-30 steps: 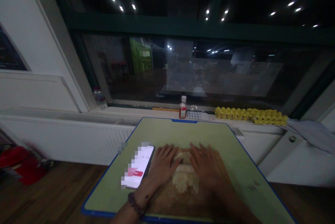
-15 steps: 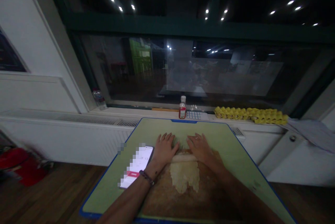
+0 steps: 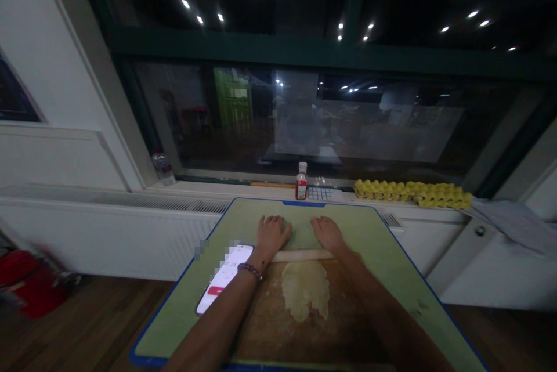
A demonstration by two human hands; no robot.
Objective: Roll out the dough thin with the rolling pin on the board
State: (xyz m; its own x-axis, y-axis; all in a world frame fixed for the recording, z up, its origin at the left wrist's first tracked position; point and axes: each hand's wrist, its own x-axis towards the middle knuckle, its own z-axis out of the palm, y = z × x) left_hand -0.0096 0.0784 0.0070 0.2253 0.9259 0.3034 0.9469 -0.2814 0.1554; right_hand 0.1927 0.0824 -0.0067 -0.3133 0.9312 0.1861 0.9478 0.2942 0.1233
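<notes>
Red shape: low at the left edge of the frame, on the wooden floor (image 3: 87,325), blurred (too blurred to identify).
Plastic bottle (image 3: 162,166): left of centre, on the sill by the window corner.
Phone (image 3: 224,278): lit screen, lying on the green table (image 3: 391,267) just left of the left wrist.
Left hand (image 3: 270,234): flat, fingers spread, palm down on the left end of the rolling pin (image 3: 302,255); a bead bracelet (image 3: 249,270) sits on the wrist.
Rolling pin: lies crosswise at the far edge of the wooden board (image 3: 278,325), now beyond the dough rather than on top of it as a second ago.
Dough (image 3: 305,289): centre of the frame, on the board, a thin uneven sheet, longer than in the earlier views and fully uncovered (both hands have slid away up the frame).
Right hand (image 3: 327,233): flat and open, pressing the pin's right end.
Change: the arms have stretched forward and the pin has travelled the sheet's whole length, so this pass looks finished at its far end.
Small red-labelled bottle (image 3: 301,181): on the sill behind the table.
Yellow egg tray (image 3: 411,192): right of centre, along the sill.
</notes>
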